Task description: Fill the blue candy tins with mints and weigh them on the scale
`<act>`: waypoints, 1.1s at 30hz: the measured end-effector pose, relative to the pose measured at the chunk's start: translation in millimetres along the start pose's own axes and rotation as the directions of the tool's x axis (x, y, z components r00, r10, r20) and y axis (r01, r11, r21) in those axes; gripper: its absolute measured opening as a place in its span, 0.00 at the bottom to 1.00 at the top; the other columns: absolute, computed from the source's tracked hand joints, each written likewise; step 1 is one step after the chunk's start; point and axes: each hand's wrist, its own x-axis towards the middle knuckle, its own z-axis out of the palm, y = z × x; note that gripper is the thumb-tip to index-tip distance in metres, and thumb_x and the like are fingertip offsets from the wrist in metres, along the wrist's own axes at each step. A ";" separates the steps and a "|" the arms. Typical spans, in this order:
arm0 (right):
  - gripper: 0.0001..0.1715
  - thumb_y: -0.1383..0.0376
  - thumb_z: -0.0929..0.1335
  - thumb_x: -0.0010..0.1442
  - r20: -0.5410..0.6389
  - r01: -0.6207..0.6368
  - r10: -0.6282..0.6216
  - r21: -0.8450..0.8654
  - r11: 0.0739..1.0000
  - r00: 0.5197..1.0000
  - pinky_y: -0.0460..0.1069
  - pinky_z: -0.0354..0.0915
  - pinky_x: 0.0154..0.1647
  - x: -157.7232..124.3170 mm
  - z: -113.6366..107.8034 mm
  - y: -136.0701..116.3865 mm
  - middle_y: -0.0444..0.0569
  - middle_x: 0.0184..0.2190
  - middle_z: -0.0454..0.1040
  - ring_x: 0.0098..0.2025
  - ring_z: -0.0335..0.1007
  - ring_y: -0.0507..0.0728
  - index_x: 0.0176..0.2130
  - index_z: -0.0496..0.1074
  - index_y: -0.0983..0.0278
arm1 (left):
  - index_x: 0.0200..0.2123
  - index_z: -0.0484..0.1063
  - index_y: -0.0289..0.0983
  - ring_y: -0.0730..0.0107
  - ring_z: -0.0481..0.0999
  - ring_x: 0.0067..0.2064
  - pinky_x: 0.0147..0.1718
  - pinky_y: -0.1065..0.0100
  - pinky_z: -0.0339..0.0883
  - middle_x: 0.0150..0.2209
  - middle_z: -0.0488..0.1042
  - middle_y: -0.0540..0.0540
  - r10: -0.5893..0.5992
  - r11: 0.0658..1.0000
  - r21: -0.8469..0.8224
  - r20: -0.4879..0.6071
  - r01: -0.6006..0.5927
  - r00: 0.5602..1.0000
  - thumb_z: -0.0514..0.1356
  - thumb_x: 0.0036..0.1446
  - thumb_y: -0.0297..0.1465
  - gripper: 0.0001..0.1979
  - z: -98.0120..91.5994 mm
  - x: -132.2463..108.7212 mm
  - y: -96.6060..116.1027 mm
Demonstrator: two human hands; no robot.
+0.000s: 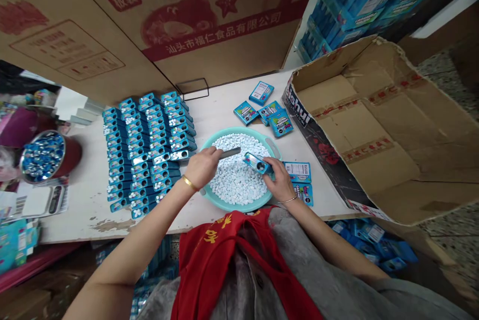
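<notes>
In the head view, my left hand (203, 166) is closed round the end of a narrow, dark grey scoop-like tool (231, 152). Its far end points right, over a teal basin (220, 204) filled with small white candies (235, 180). My right hand (279, 180) grips a small blue candy box (255, 162) above the basin's right side. A dark opening shows in the face turned upward. The tool's tip is just left of this box, apart from it. Under my right wrist, two blue candy packs (298, 171) lie on the table.
Rows of blue candy boxes (149, 150) stand left of the basin. Several flat packs (281, 123) lie behind it. An open cardboard box (377, 130) is at right, a large carton (224, 56) at the back. Further left are a pot of blue-wrapped sweets (43, 155) and a scale (39, 201).
</notes>
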 end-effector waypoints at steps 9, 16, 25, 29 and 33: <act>0.21 0.65 0.66 0.57 -0.050 -0.093 0.094 0.011 0.996 0.994 0.60 0.67 0.51 11.7 -13.0 2.9 0.55 0.46 0.72 0.49 0.69 0.63 0.51 0.65 0.61 | 0.53 0.66 0.39 0.62 0.69 0.50 0.49 0.62 0.64 0.47 0.71 0.42 0.069 0.918 -0.394 0.064 -0.038 0.996 0.48 0.62 0.24 0.18 138.9 30.5 22.3; 0.21 0.59 0.68 0.57 -0.076 -0.195 0.199 0.054 0.979 0.977 0.59 0.68 0.48 13.6 -13.6 7.1 0.53 0.43 0.73 0.45 0.71 0.62 0.50 0.65 0.61 | 0.52 0.65 0.35 0.67 0.73 0.48 0.49 0.68 0.66 0.49 0.73 0.43 0.161 0.803 -0.588 0.060 -0.095 0.985 0.54 0.59 0.26 0.17 138.5 8.6 32.2; 0.20 0.66 0.65 0.57 -0.019 -0.107 0.108 0.006 0.994 0.994 0.61 0.66 0.50 6.6 -8.5 3.8 0.55 0.46 0.72 0.49 0.69 0.64 0.50 0.65 0.61 | 0.50 0.65 0.35 0.67 0.73 0.44 0.45 0.64 0.67 0.46 0.73 0.41 0.214 0.740 -0.635 -0.092 -0.222 0.973 0.52 0.63 0.32 0.14 40.1 -23.2 -4.5; 0.25 0.70 0.63 0.55 0.020 -0.020 0.020 -0.013 1.000 1.000 0.63 0.65 0.54 0.8 -1.3 -1.5 0.55 0.48 0.71 0.52 0.67 0.64 0.52 0.65 0.60 | 0.49 0.66 0.35 0.66 0.73 0.45 0.44 0.66 0.67 0.45 0.73 0.41 0.261 0.868 -0.433 -0.017 -0.243 0.965 0.52 0.62 0.28 0.13 -3.9 -18.3 3.0; 0.26 0.71 0.63 0.55 0.048 0.023 -0.023 -0.010 1.000 0.999 0.63 0.65 0.55 -2.9 3.3 -6.9 0.55 0.49 0.70 0.53 0.66 0.64 0.53 0.64 0.60 | 0.49 0.65 0.34 0.63 0.74 0.44 0.40 0.64 0.68 0.43 0.74 0.41 0.233 0.968 -0.126 0.154 -0.215 0.960 0.50 0.62 0.24 0.14 -37.7 -12.5 30.3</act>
